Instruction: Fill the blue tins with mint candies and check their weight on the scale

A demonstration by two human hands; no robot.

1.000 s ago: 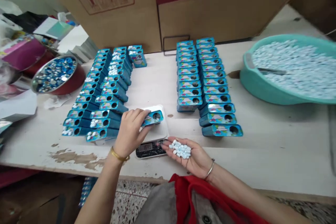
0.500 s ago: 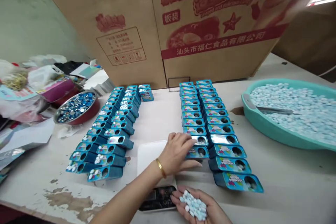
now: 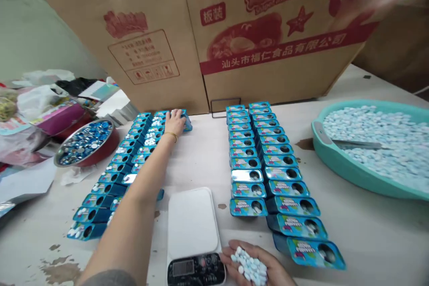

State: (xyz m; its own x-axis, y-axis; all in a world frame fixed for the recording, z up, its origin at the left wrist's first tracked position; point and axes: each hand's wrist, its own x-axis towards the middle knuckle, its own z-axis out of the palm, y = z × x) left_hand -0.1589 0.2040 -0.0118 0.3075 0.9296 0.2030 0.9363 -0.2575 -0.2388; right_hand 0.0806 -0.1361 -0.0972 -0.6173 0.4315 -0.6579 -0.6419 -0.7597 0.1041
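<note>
At the far end of the left rows, my left hand (image 3: 174, 123), with a gold bracelet at the wrist, has its fingers bent over the top of a small blue tin box (image 3: 188, 126). The hand covers most of that box's lid. Low in the view, my right hand (image 3: 273, 269) is cupped palm up around a heap of pale blue and white candies (image 3: 250, 266). Just left of it lies a white digital scale (image 3: 193, 223) with nothing on its plate. Blue tins (image 3: 248, 207) with round holes in their lids stand in two rows on the right.
Left rows of tins (image 3: 97, 214) carry loose candies on their lids; my forearm hides part of them. A turquoise basin (image 3: 348, 170) of candies with a flat tool stands right. A metal bowl (image 3: 110, 140) of shiny blue pieces stands left. Large cartons (image 3: 234, 85) close off the back.
My left hand has left the nearest tins of the right rows and reached far forward and left to the tin at the back. My right hand stays cupped beside the scale.
</note>
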